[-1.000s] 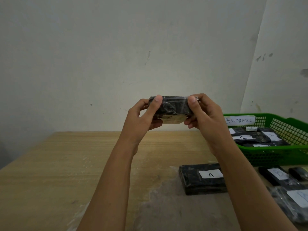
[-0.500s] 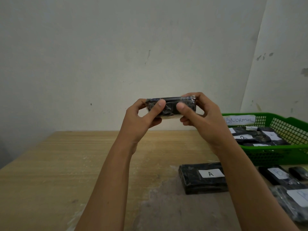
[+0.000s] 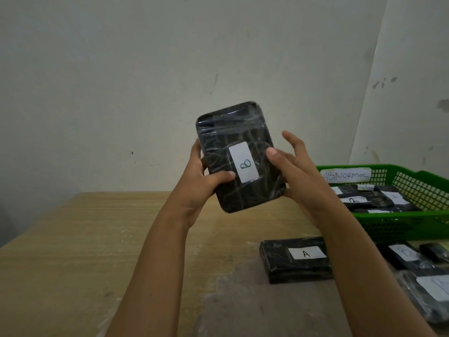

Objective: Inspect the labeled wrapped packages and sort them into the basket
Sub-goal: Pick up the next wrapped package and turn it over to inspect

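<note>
A black package wrapped in clear film (image 3: 233, 142) is held upright in front of me, its white label marked "B" turned sideways and facing me. My left hand (image 3: 206, 173) grips its left edge, thumb across the front. My right hand (image 3: 289, 166) supports its right lower edge, thumb on the front, fingers spread behind. The green basket (image 3: 401, 222) tagged "ABNORMAL" stands at the right and holds several labelled black packages (image 3: 369, 199).
On the wooden table (image 3: 97, 251) lies a black package labelled "A" (image 3: 296, 261), below my right forearm. More wrapped packages (image 3: 418, 271) lie at the right edge, in front of the basket. A plain wall stands behind the table.
The package was held flat and edge-on at chest height; it has been tipped up and turned so its labelled face now points at me.
</note>
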